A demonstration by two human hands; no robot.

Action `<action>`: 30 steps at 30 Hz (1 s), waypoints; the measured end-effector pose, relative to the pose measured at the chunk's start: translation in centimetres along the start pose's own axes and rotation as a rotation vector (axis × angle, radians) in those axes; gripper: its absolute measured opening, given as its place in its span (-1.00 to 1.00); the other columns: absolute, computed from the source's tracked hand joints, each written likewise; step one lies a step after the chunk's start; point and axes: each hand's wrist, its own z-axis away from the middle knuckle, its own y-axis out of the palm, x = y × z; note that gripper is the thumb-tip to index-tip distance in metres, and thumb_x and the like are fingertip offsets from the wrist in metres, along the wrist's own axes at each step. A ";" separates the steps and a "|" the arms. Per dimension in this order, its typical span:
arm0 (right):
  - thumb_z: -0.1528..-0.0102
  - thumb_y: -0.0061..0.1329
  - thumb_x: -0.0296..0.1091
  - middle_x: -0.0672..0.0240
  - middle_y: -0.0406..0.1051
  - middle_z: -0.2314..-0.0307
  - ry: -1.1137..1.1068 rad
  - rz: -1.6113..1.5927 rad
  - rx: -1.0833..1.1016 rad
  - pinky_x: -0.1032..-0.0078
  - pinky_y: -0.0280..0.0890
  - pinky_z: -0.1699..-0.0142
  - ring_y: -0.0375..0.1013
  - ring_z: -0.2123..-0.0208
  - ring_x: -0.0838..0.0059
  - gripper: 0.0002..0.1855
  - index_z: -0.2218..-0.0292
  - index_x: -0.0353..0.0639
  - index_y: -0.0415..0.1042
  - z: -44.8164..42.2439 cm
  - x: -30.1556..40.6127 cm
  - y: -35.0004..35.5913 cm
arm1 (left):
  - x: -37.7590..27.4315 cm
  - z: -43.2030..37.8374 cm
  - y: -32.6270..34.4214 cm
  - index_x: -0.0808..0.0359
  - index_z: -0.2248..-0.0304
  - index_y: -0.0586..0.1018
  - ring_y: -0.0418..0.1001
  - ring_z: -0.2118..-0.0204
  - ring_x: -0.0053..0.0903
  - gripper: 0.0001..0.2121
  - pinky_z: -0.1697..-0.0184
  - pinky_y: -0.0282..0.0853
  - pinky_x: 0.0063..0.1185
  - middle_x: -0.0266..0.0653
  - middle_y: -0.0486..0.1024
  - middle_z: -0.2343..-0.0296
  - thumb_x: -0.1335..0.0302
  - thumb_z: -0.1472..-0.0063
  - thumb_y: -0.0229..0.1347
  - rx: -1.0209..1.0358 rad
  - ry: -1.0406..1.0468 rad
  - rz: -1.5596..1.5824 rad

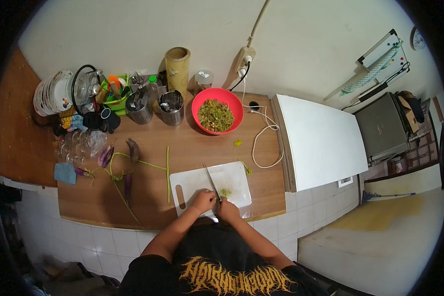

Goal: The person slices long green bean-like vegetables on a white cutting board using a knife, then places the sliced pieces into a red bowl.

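Observation:
My right hand (228,211) grips the handle of a kitchen knife (211,179), its blade pointing away from me over the white plastic cutting board (196,181). Left of the blade, my left hand (204,199) rests over the board with curled fingertips close to the knife; whether anything is pinched in them is hidden. A small heap of chopped greens (226,192) lies on the board, right of the blade. Beyond the board stands a red bowl (239,111) filled with chopped greenery (216,114). One straight green stem (168,174) lies along the board's left side.
Purple buds (106,156) on long green stems (122,196) spread across the left counter, near a blue sponge cloth (64,174). Utensil holders (140,109) and a plate rack (59,92) line the wall. A white cable (257,148) loops at right, beside a white-topped appliance (322,140).

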 end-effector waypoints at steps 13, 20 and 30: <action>-0.20 -0.21 -0.16 -0.22 0.51 0.36 -0.047 0.044 -0.013 0.02 0.41 0.14 0.53 0.29 -0.18 -0.58 0.13 -0.41 0.28 -0.2 -0.1 0.5 | -2.0 1.0 -1.1 0.29 0.39 0.55 0.44 0.34 -0.06 -0.93 0.26 0.38 -0.24 -0.04 0.45 0.41 0.48 -0.13 0.12 -0.088 -0.026 -0.047; -0.19 -0.20 -0.17 -0.21 0.51 0.37 -0.008 0.002 0.013 0.01 0.41 0.15 0.54 0.28 -0.15 -0.59 0.13 -0.40 0.27 0.7 0.7 0.3 | -1.5 1.8 -1.2 0.30 0.37 0.55 0.43 0.29 -0.06 -0.92 0.23 0.37 -0.24 -0.05 0.43 0.42 0.48 -0.16 0.10 -0.032 0.055 -0.145; -0.19 -0.19 -0.17 -0.20 0.51 0.37 -0.035 0.021 0.023 0.04 0.41 0.15 0.54 0.28 -0.14 -0.59 0.11 -0.40 0.27 0.4 0.5 0.2 | -1.6 3.2 -2.0 0.22 0.23 0.60 0.40 0.16 -0.25 -0.80 0.07 0.30 -0.30 -0.21 0.44 0.33 0.47 -0.13 0.09 0.046 0.165 -0.401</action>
